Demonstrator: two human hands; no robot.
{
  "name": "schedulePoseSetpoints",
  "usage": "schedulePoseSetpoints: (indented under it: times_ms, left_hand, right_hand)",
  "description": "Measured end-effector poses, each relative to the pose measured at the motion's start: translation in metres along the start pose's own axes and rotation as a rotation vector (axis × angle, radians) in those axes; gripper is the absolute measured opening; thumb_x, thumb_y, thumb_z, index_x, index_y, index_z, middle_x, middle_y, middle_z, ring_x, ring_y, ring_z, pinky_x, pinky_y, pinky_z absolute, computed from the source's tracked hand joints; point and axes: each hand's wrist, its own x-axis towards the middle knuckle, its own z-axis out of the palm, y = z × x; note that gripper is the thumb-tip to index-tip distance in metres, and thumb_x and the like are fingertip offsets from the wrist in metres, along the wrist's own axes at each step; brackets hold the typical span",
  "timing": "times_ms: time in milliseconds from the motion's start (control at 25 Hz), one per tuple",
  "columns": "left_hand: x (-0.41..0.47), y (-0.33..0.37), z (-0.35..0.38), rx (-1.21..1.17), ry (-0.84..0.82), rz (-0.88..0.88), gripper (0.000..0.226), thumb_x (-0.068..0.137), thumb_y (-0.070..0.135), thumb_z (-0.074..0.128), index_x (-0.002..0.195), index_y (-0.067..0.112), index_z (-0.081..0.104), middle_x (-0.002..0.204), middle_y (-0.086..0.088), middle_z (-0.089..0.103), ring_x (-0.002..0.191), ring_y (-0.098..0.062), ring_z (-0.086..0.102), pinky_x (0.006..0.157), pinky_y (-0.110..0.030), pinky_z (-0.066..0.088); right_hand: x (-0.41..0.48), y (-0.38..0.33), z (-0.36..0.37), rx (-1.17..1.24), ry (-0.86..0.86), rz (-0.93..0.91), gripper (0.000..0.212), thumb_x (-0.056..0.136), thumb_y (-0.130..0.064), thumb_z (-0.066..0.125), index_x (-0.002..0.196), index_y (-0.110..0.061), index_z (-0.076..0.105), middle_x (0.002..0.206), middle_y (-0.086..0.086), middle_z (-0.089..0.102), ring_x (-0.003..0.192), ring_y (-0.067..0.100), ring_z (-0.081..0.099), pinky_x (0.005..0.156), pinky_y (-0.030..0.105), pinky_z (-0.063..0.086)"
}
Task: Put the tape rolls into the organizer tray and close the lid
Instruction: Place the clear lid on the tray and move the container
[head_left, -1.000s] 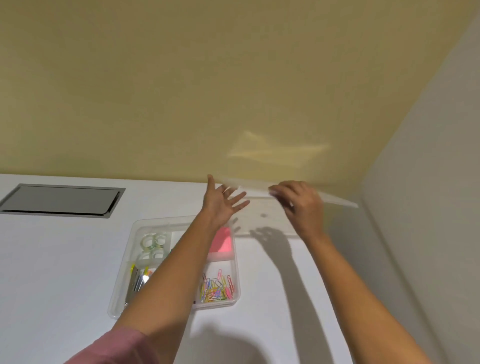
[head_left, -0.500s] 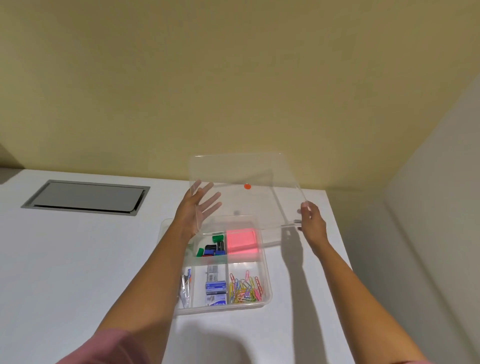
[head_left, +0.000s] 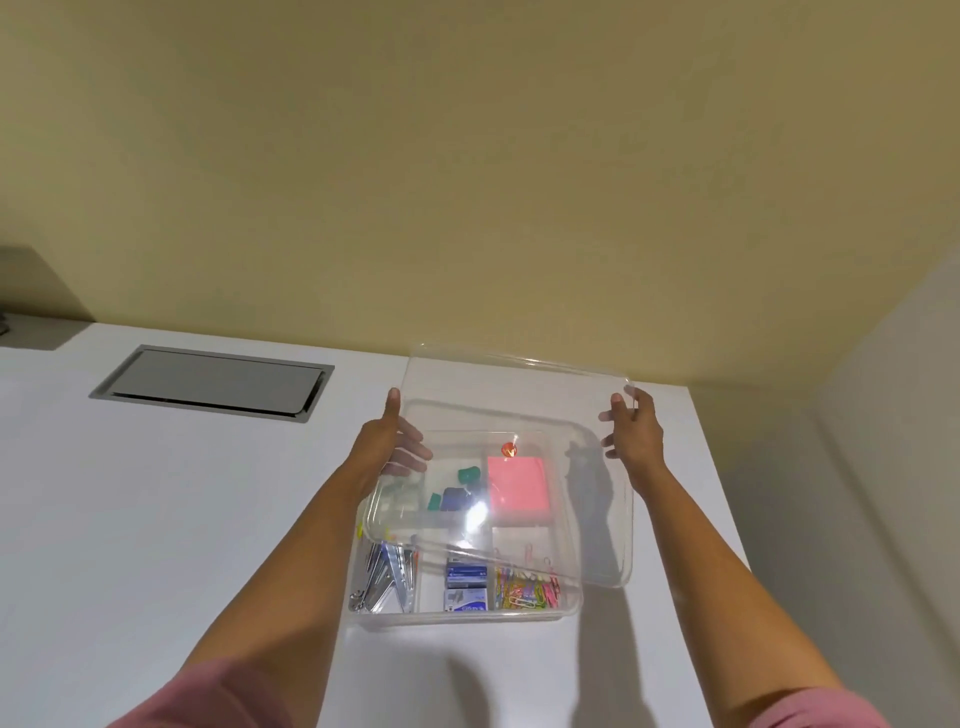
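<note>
A clear plastic organizer tray (head_left: 457, 617) sits on the white table. A transparent lid (head_left: 519, 395) with a small orange sticker hovers tilted just above the tray, shifted a little to the right. My left hand (head_left: 387, 441) grips the lid's left edge and my right hand (head_left: 634, 431) grips its right edge. Through the lid I see pink sticky notes (head_left: 518, 486) and green and blue clips (head_left: 457, 491). The tape rolls (head_left: 397, 501) show only faintly in the back left compartment behind the lid's glare.
The front compartments hold metal clips (head_left: 384, 577), staple boxes (head_left: 466, 584) and coloured paper clips (head_left: 524, 590). A grey cable hatch (head_left: 213, 382) is set into the table at the back left. A yellow wall stands behind, and the table's right edge (head_left: 722, 519) is close.
The lid came from the back right, was lifted upright in front of me, and is now lowered flat over the tray. My right hand shifted to the lid's far right edge.
</note>
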Motion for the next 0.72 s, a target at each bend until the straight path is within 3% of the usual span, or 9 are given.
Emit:
schedulePoseSetpoints:
  times_ms: [80,200,320,400,480,720]
  left_hand:
    - [0.003,-0.008,-0.007,-0.033,0.036,0.0,0.072,0.095,0.064,0.019,0.08,0.012,0.066,0.064,-0.004,0.075,0.044,-0.014,0.069,0.054,-0.024,0.049]
    - [0.009,-0.016,-0.011,-0.091,0.208,0.004,0.045,0.102,0.046,0.031,0.11,0.013,0.06,0.081,-0.005,0.07,0.051,-0.019,0.064,0.052,-0.025,0.046]
    - [0.016,-0.027,-0.012,-0.036,0.378,0.03,0.033,0.101,0.03,0.042,0.123,0.009,0.055,0.095,-0.009,0.067,0.063,-0.021,0.063,0.057,-0.029,0.051]
    - [0.021,-0.036,-0.014,0.086,0.46,0.034,0.035,0.1,0.026,0.042,0.124,0.006,0.057,0.109,-0.015,0.068,0.092,-0.034,0.066,0.082,-0.041,0.056]
    - [0.024,-0.043,-0.015,0.239,0.507,0.029,0.037,0.1,0.025,0.04,0.122,0.004,0.061,0.119,-0.021,0.064,0.114,-0.039,0.058,0.099,-0.046,0.048]
    - [0.038,-0.061,-0.02,0.325,0.564,0.067,0.034,0.098,0.019,0.044,0.101,-0.004,0.069,0.103,-0.032,0.065,0.101,-0.046,0.061,0.089,-0.048,0.053]
  right_hand:
    - [-0.003,0.003,0.012,-0.042,-0.01,0.008,0.039,0.102,-0.032,0.037,0.14,-0.024,0.034,0.091,0.009,0.06,0.054,0.018,0.052,0.048,0.025,0.044]
    - [-0.01,0.016,0.032,-0.133,-0.058,0.012,0.04,0.103,-0.034,0.03,0.143,-0.027,0.032,0.086,0.011,0.058,0.055,0.02,0.051,0.049,0.025,0.043]
    - [-0.015,0.029,0.051,-0.237,-0.098,0.036,0.042,0.104,-0.032,0.027,0.145,-0.023,0.033,0.1,0.017,0.062,0.061,0.025,0.056,0.057,0.032,0.051]
    - [-0.016,0.036,0.059,-0.359,-0.106,0.062,0.043,0.104,-0.027,0.027,0.145,-0.019,0.035,0.118,0.021,0.062,0.082,0.034,0.063,0.08,0.044,0.056]
    - [-0.017,0.042,0.064,-0.504,-0.097,0.069,0.042,0.103,-0.022,0.028,0.143,-0.015,0.039,0.125,0.023,0.057,0.108,0.04,0.059,0.094,0.05,0.051]
    - [-0.015,0.057,0.075,-0.723,-0.043,-0.002,0.036,0.102,-0.016,0.038,0.133,-0.005,0.052,0.13,0.023,0.047,0.12,0.039,0.049,0.099,0.045,0.044]
